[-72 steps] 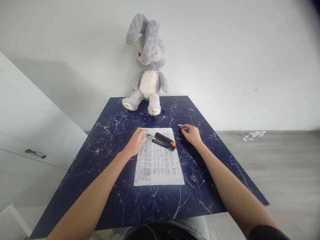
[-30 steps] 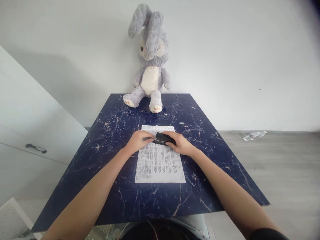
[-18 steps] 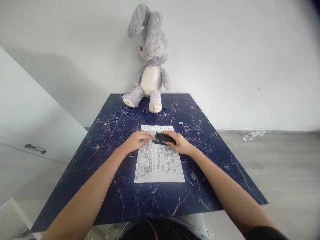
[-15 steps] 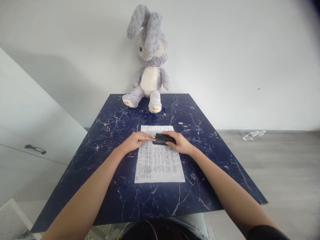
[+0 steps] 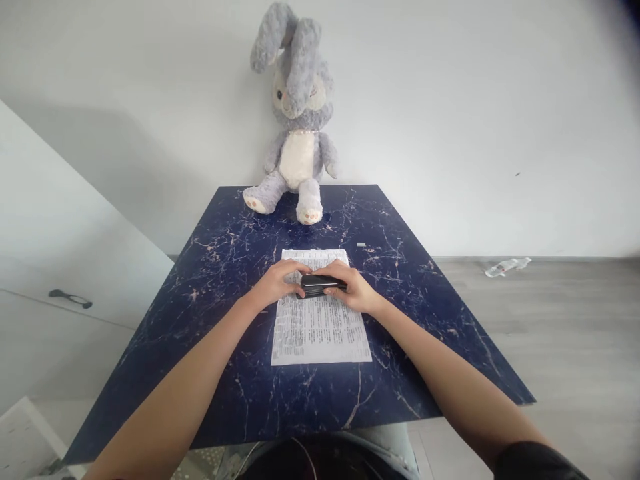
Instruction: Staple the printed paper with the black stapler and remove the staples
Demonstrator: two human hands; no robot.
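OK, black stapler (image 5: 320, 283) lay crosswise over the upper half of the printed sheet (image 5: 323, 340), top arm down near its base. Left hand (image 5: 274, 283) pinched the end toward the sheet's left edge, thumb and fingers around it; right hand (image 5: 354, 287) gripped the opposite end. Small pale strip (image 5: 361, 245) sat just beyond the sheet's far right corner. Plush rabbit (image 5: 299, 159) sat well beyond the sheet's far edge.

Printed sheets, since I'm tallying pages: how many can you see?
1 printed sheet is visible, lying on the blue table, its upper part partly covered by the black stapler. Any others stacked directly beneath it would be hidden.
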